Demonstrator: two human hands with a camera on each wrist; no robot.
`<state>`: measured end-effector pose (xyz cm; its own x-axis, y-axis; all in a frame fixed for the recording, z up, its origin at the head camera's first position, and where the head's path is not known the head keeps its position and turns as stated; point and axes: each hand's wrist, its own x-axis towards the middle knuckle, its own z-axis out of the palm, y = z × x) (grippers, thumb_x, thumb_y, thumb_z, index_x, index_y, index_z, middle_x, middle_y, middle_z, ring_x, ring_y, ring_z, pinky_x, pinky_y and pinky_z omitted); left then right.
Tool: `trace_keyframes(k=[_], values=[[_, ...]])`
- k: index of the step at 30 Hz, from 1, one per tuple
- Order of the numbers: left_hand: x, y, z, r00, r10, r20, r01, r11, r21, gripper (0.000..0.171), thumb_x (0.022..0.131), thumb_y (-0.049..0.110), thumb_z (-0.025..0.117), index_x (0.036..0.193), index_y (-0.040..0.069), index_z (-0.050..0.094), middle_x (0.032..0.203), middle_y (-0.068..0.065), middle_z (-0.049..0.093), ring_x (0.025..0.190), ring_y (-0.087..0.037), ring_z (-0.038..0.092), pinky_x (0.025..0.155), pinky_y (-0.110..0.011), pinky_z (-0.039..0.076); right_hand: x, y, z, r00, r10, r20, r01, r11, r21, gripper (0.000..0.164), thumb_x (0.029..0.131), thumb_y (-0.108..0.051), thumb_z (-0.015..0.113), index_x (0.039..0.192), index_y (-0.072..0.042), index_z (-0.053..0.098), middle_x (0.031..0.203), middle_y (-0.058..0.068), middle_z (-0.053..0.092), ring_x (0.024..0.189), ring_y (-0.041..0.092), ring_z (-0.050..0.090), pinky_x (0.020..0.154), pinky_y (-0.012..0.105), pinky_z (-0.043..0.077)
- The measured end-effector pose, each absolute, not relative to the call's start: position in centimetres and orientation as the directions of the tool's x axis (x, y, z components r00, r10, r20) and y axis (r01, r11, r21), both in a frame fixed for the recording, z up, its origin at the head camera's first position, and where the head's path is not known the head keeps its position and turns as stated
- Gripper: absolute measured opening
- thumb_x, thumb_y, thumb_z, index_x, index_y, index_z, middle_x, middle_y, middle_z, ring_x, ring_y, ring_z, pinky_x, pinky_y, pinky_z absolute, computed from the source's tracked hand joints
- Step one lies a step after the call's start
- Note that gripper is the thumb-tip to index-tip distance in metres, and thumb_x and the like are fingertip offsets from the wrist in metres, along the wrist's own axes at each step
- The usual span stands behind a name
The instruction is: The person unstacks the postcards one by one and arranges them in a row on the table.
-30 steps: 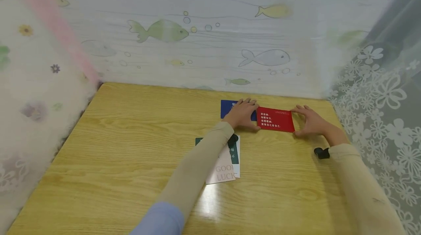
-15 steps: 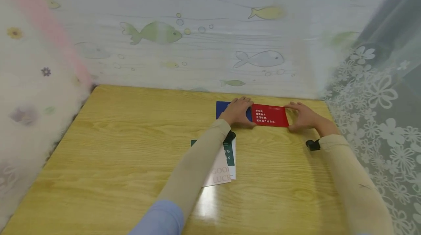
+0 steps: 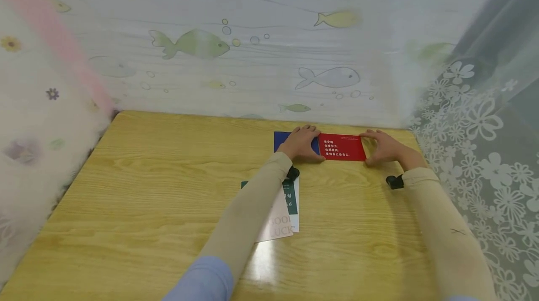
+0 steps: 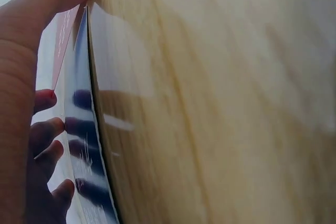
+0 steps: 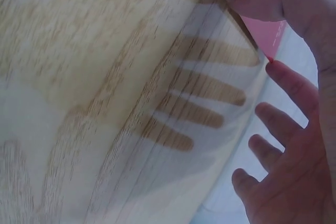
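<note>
A red card [image 3: 342,147] with white lettering is at the back right of the table, its long side running left to right. My left hand [image 3: 301,144] holds its left edge, thumb at the near corner and index finger at the far one. At the opposite edge, my right hand [image 3: 385,147] grips the card the same way; its other fingers stay spread clear in the right wrist view. Directly left of the red card lies a dark blue card [image 3: 281,139], partly hidden under my left hand. The left wrist view shows the blue card [image 4: 81,108] lying below those fingers.
On the wooden table [image 3: 168,165], a pink "GOOD LUCK" card [image 3: 275,226] overlaps a green and white card [image 3: 291,198], both partly covered by my left forearm. A fish-patterned curtain [image 3: 252,85] borders the back edge, and lace [image 3: 476,174] hangs along the right.
The red card, held by both hands, has shifted slightly back toward the curtain, beside the blue card. The whole head view has drifted a little.
</note>
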<state>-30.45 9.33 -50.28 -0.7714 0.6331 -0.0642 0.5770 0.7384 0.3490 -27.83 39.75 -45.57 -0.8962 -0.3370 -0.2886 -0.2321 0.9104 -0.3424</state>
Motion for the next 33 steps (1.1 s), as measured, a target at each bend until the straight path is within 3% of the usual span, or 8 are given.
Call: trace_keyframes(k=[12,20,27,33], values=[[-30.2,9.0,-50.5,-0.759,0.631,-0.157,0.578,0.766,0.282,0.094,0.093,0.071,0.051,0.165,0.022,0.016,0.172,0.000,0.009,0.159,-0.021,0.005,0.130,-0.045,0.004,-27.8,39.6,-45.9,-0.893,-0.314,-0.323,-0.183,0.908,-0.377,0.098,0.072,-0.020,0.087,0.154,0.003,0.036,0.161,0.037,0.018,0.146,0.060,0.014,0.114,0.075,0.024],[-29.9,8.5,-49.7,-0.756,0.631,-0.175,0.565,0.764,0.312,0.095,0.094,0.069,0.052,0.165,0.020,0.015,0.173,-0.001,0.008,0.159,-0.022,0.005,0.130,-0.046,0.004,-27.1,39.8,-46.6,-0.916,-0.319,-0.243,-0.210,0.897,-0.388,0.100,0.076,-0.024,0.083,0.156,0.004,0.030,0.162,0.036,0.017,0.148,0.059,0.013,0.116,0.074,0.018],[-29.7,8.4,-49.3,-0.748,0.642,-0.166,0.568,0.750,0.338,0.096,0.094,0.068,0.054,0.165,0.021,0.012,0.172,-0.002,0.008,0.159,-0.023,0.004,0.129,-0.046,0.003,-25.1,39.5,-48.0,-0.941,-0.302,-0.150,-0.259,0.933,-0.250,0.098,0.093,-0.048,0.067,0.160,0.003,0.018,0.165,0.032,0.010,0.151,0.055,0.003,0.120,0.071,0.001],[-29.4,7.8,-48.4,-0.732,0.676,-0.083,0.633,0.721,0.282,0.090,0.097,0.070,0.046,0.166,0.025,0.011,0.172,-0.001,0.009,0.159,-0.025,0.004,0.129,-0.049,0.005,-22.5,38.0,-47.6,-0.951,-0.283,-0.126,-0.249,0.940,-0.233,0.093,0.101,-0.057,0.051,0.163,-0.001,0.010,0.167,0.029,0.001,0.153,0.052,-0.007,0.118,0.071,-0.010]])
